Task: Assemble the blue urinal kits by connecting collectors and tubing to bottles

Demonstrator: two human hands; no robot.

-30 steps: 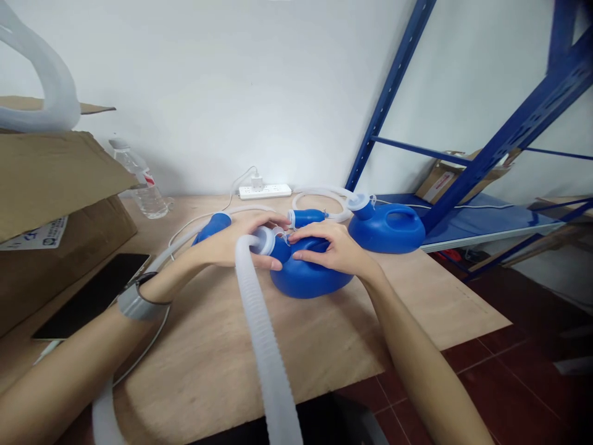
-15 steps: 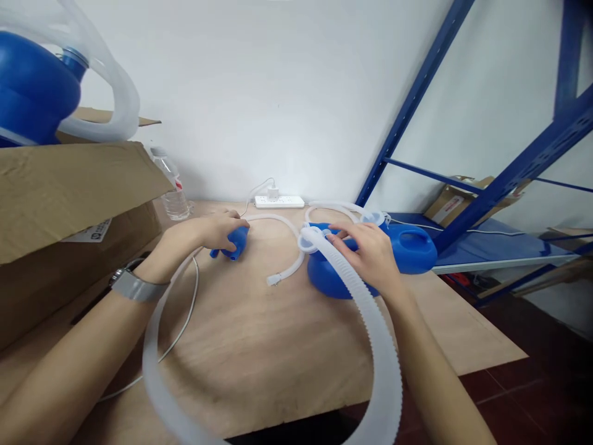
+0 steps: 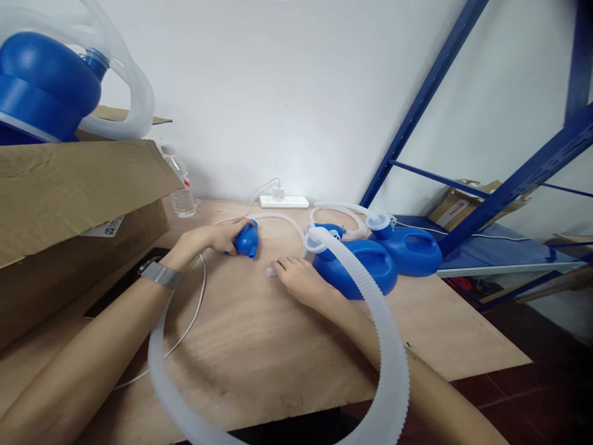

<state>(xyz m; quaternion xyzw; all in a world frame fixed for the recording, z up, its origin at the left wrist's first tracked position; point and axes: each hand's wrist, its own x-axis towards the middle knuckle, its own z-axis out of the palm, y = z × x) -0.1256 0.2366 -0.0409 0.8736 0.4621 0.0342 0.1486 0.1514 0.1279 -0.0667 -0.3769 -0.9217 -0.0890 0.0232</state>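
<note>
On the left of the tabletop, my left hand (image 3: 229,236) is wrapped round a small rounded blue plastic piece (image 3: 248,239) with a short spout. My right hand (image 3: 299,278) is closed over the end of a thin translucent hose, whose white end fitting (image 3: 270,272) pokes out past my fingertips. Right behind that hand lies a blue jug (image 3: 365,266) with a moulded handle. A wide ribbed translucent hose (image 3: 388,334) starts at the jug's white-rimmed mouth (image 3: 317,240) and loops toward me over the table's front edge.
A second blue jug (image 3: 414,250) with a hose stands behind the first. An open cardboard box (image 3: 83,191) at left bears another blue container (image 3: 49,80). A water bottle (image 3: 183,191), a power strip (image 3: 283,202), a white cable (image 3: 197,309) and blue shelving (image 3: 417,105) surround the tabletop.
My right hand has left the jug's mouth and moved left and down to the thin hose's end. My left hand still holds the blue piece, now turned to show more of it.
</note>
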